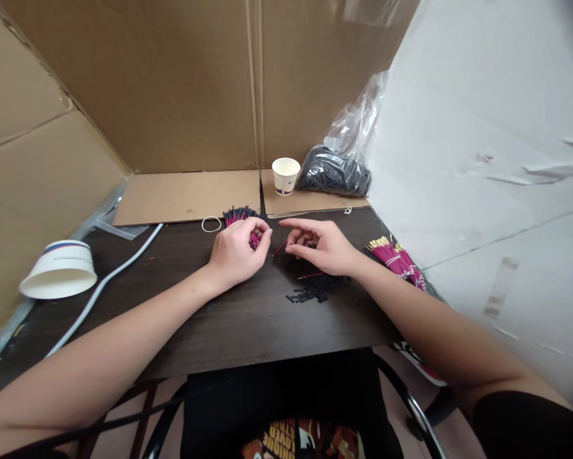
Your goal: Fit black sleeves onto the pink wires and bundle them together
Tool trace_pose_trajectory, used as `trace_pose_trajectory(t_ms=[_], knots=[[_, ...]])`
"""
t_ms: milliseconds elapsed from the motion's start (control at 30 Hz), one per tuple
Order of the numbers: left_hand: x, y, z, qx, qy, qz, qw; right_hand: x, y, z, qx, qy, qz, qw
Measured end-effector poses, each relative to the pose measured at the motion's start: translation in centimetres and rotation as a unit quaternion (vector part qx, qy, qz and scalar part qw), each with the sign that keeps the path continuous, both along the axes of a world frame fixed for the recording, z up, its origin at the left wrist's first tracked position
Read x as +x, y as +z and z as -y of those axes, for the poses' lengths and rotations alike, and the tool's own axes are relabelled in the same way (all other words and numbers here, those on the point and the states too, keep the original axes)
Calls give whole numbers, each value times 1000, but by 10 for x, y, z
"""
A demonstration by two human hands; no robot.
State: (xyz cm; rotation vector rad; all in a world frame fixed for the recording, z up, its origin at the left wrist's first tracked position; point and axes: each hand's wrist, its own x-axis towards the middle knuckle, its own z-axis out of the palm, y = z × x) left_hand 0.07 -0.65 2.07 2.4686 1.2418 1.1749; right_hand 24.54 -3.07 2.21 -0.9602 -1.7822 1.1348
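My left hand (238, 252) is curled closed around a bundle of thin magenta wires (254, 241). Their black-sleeved ends (241, 214) stick out behind the knuckles. Facing it, my right hand (323, 247) has its index finger stretched out, while the thumb and the other fingers pinch one thin red wire (279, 248) that points toward the left hand. Below the right hand lies a loose pile of short black tubes (315, 291), and another red wire (311, 276) rests across its upper part. The right palm partly hides the pile.
A second magenta wire bundle with gold tips (395, 258) lies at right. Behind stand a paper cup (286, 176) and a clear bag of black tubes (336, 172). A tipped paper cup (59, 271), a grey cable (107, 280) and a white rubber band (211, 224) are at left.
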Motion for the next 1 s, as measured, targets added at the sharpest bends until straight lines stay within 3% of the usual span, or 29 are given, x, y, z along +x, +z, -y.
trace_pose_trajectory(t_ms=[533,700,900,1000], knots=[[0,-1,-1,2,-20,21,1000,0,0,-2,-34,-8,-31,999],[1,-1,0,-3,-25,22,999,-1,-2,-2,-61,33,-51,996],[1,-1,0,-5,-22,23,999,-2,2,-3,-72,-26,-83,994],[1,-2,-1,-1,-29,31,999,-3,2,-1,-95,21,-81,992]])
